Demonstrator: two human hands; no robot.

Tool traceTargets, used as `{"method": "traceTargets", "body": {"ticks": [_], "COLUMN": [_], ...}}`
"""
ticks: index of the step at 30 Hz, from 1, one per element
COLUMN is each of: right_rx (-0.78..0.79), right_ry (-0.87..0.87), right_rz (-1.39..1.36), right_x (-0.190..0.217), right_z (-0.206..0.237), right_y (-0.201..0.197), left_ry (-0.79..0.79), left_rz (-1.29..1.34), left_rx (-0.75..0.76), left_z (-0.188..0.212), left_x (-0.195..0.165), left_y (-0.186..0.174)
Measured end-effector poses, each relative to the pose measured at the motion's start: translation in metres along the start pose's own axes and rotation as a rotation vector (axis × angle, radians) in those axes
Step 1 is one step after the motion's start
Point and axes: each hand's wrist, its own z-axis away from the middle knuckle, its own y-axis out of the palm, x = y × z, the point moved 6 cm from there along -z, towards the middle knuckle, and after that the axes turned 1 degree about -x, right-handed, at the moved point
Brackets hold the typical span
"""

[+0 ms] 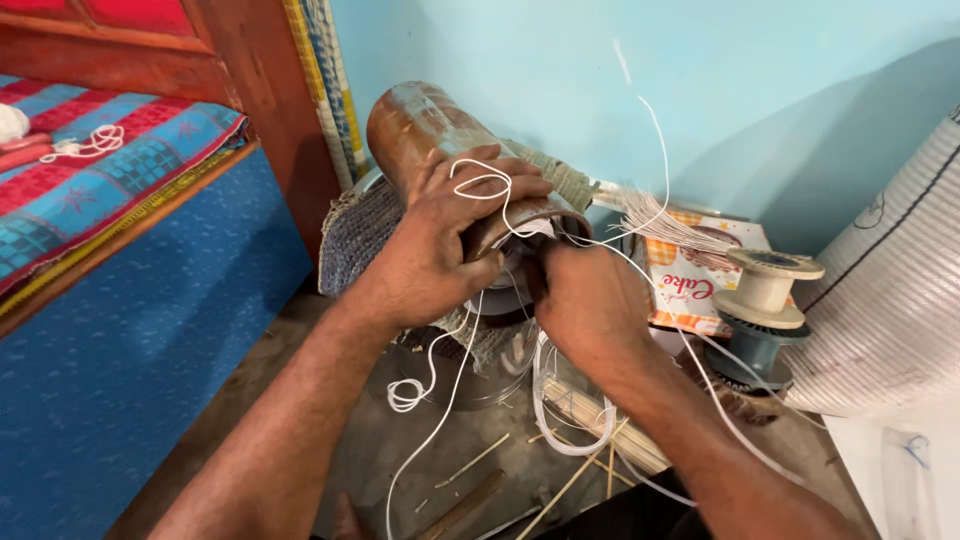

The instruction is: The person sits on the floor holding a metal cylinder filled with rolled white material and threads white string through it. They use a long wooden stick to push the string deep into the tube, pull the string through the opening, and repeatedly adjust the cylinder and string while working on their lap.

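Brown cylinder (425, 125) tilted, long axis running far-left to near-right.
Left hand (440, 245) fingers wrap its near end over white cord (480, 180); right hand (585, 300) fingers pinch cord there.

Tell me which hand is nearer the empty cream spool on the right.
The right hand. It works at the brown cylinder's open end, just left of the spool. The left hand grips the cylinder farther left.

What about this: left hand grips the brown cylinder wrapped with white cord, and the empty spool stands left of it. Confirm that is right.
One slip: the empty spool stands to the right, not the left, as the head view shows. The left hand does grip the brown cylinder with white cord over it.
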Motion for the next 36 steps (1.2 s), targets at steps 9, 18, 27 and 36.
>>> {"method": "traceTargets", "body": {"ticks": [9,18,27,36], "right_rx": [-0.133,-0.17,-0.212,-0.054], "right_ry": [0.023,-0.177,-0.194,0.135], "right_rz": [-0.056,-0.154,-0.377,-0.426], "right_x": [0.001,-0.007,-0.015,-0.086], "right_z": [-0.002,0.003,0.05,0.154], "right_y": [0.011,0.016,-0.019,-0.044], "left_ry": [-0.258,-0.412,-0.427,-0.445], "left_rz": [-0.198,-0.124,-0.095,-0.107], "left_rx": [-0.345,-0.603,-0.611,-0.581], "left_z": [0.017,0.036,0.037,0.038], "left_x": [-0.025,-0.026,-0.025,-0.02], "left_y": [0.004,0.024,0.027,0.029]}}
